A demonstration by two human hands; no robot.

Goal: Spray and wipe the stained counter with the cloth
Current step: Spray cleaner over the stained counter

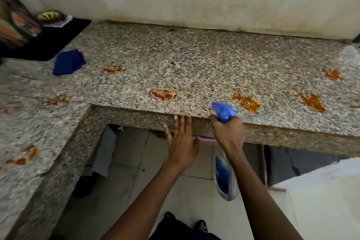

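Observation:
The speckled granite counter point(194, 60) forms an L and carries several orange-red stains, the nearest stain point(247, 102) just beyond the front edge. My right hand point(227, 131) grips a spray bottle point(224, 177) by its blue trigger head, nozzle aimed over the counter toward that stain; the clear bottle body hangs below the edge. My left hand point(182, 140) is flat, fingers spread, in front of the counter's front edge, holding nothing. A crumpled blue cloth point(68, 62) lies on the counter at the far left, well away from both hands.
A black mat point(48, 43) with a small bowl and a leaning framed picture point(13, 23) sits at the back left corner. A stained wall runs behind the counter. A white surface point(321, 191) stands at the lower right. The tiled floor and my shoes lie below.

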